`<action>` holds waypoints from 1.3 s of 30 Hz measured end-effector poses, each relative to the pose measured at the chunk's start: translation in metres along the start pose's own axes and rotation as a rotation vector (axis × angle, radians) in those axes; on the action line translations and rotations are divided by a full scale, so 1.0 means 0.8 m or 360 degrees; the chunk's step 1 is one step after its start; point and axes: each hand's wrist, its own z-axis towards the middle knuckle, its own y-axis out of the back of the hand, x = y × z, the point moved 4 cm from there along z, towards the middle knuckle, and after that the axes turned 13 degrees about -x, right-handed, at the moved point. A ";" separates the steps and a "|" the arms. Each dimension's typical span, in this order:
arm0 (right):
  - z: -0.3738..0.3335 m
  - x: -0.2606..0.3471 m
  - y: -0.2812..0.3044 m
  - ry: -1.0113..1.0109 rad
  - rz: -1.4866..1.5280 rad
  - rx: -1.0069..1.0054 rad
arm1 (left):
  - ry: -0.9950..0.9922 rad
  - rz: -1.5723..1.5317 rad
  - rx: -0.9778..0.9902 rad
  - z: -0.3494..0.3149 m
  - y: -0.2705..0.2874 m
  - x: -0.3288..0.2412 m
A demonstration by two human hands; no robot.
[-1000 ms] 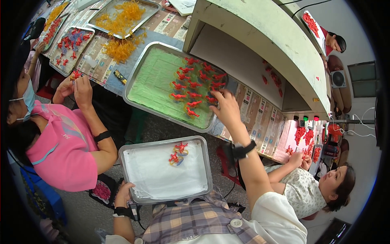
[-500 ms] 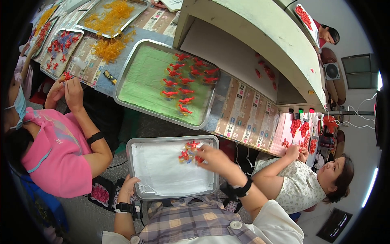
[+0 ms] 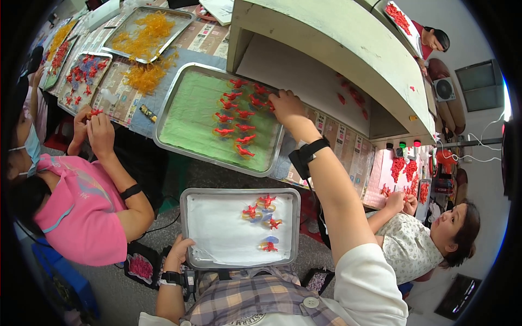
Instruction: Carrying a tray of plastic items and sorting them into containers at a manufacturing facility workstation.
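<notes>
The red figures (image 3: 245, 139) sit in spaced rows toward the right edge of the green-lined tray (image 3: 185, 119) on the table (image 3: 350, 148), probably to avoid tangling. The right hand (image 3: 287, 106) curls over its upper right corner; whether it grips one, I cannot tell. The left hand (image 3: 178, 251) grips the white-lined tray (image 3: 215, 228) near its lower left corner, seemingly steadying it.

one wide fisheye view looks down from head height. the white-lined tray (image 3: 297, 228) is near, the table (image 3: 209, 41) farther
</notes>
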 end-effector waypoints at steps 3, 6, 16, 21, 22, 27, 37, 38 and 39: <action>-0.014 -0.002 0.018 -0.0020 0.0191 0.0061 | -0.0016 -0.0013 0.0078 0.003 -0.001 0.000; -0.056 0.014 0.057 -0.0150 0.0661 -0.0064 | -0.0031 -0.0031 0.0110 0.011 0.001 0.000; -0.223 0.170 0.114 0.0177 0.1383 0.0395 | -0.0026 -0.0080 0.0094 0.015 0.008 -0.010; -0.094 0.146 0.102 0.0062 0.0699 -0.0317 | -0.0043 -0.0160 0.0086 0.003 0.011 -0.019; -0.083 0.146 0.088 0.0104 0.0522 -0.0381 | -0.0053 -0.0176 0.0089 0.004 0.012 -0.018; -0.076 0.149 0.045 0.0184 0.0197 -0.0166 | -0.0076 -0.0158 0.0076 0.007 0.018 -0.017; -0.173 0.192 0.114 0.0243 0.0874 0.0528 | -0.0099 -0.0088 0.0023 0.012 0.025 -0.026; -0.178 0.195 0.118 0.0392 0.1087 0.0571 | -0.0101 -0.0089 0.0027 0.015 0.023 -0.027; -0.171 0.190 0.113 0.0398 0.1091 0.0570 | -0.0087 -0.0123 0.0004 0.014 0.024 -0.028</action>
